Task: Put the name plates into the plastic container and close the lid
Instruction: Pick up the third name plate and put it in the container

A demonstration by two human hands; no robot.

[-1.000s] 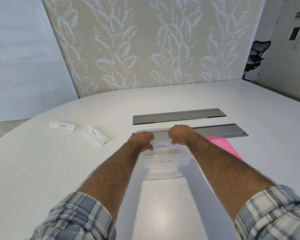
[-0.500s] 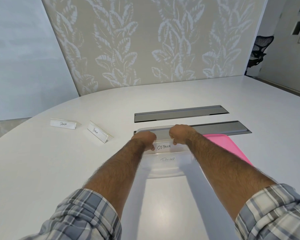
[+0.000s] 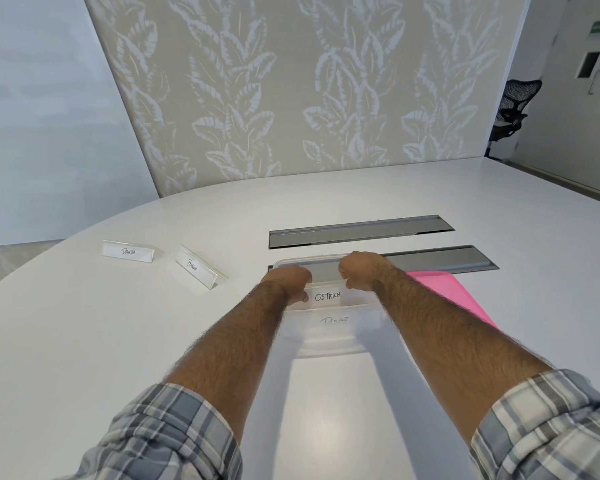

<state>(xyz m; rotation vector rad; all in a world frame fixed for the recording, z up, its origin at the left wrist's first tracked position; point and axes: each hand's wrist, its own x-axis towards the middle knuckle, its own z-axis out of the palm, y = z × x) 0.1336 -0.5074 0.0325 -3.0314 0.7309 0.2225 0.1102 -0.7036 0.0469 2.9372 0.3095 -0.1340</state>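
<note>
A clear plastic container [image 3: 329,344] stands open on the white table in front of me. Both my hands grip a name plate marked OSTRICH [image 3: 328,296] at the container's top, my left hand [image 3: 290,280] on its left end and my right hand [image 3: 359,270] on its right end. Another name plate [image 3: 334,320] shows through the container's near wall, its writing half hidden. Two more name plates stand on the table to the left, one marked PANDA [image 3: 128,252] and one marked PENGUIN [image 3: 197,270]. The pink lid [image 3: 454,296] lies flat to the container's right, partly under my right forearm.
Two long grey cable hatches [image 3: 359,230] [image 3: 440,259] are set into the table behind the container. A leaf-patterned wall panel [image 3: 291,84] stands beyond the table's curved far edge. A black office chair [image 3: 513,105] is at the far right.
The OSTRICH name plate has sunk slightly lower in the container between my two hands. The view has shifted a little.
</note>
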